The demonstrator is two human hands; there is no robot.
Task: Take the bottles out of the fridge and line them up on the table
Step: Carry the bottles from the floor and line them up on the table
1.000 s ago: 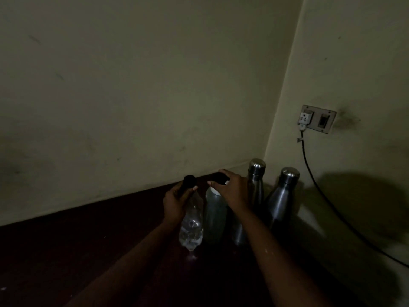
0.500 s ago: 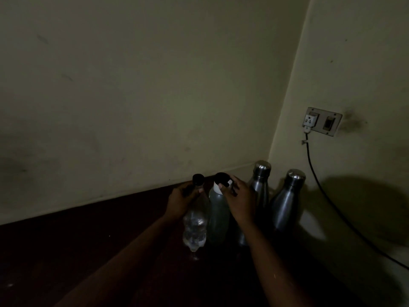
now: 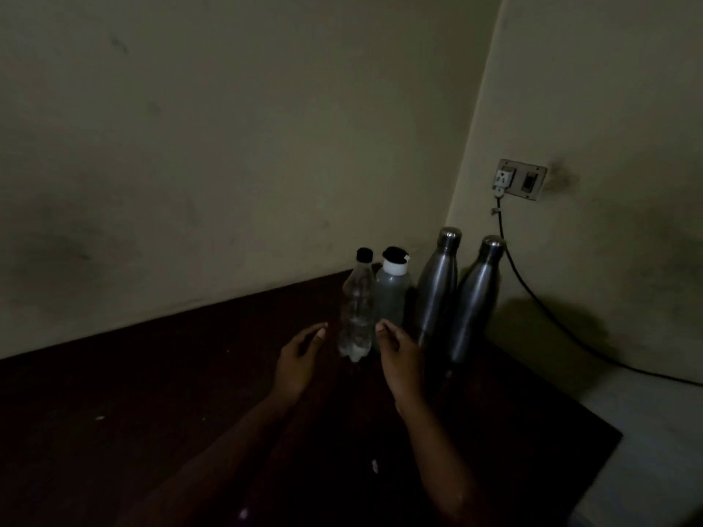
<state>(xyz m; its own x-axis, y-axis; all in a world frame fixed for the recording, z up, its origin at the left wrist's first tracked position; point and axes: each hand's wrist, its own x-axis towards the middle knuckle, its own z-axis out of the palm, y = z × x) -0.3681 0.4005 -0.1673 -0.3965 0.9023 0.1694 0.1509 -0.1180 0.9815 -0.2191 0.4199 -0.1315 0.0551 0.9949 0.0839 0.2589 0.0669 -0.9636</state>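
Bottles (image 3: 395,298), four upright in a row on my table (image 3: 152,393), caps up. My left hand (image 3: 295,361) and right hand (image 3: 403,361) hover empty, fingers loosely curled.

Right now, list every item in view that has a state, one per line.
clear plastic bottle: upright, black cap on
translucent bottle: upright, white collar and dark lid on
left steel bottle: upright, capped
right steel bottle: upright, capped
left hand: open, empty
right hand: open, empty
socket: plug in

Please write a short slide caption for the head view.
Both hands, left hand and right hand, open before four bottles lined up on the dark table.
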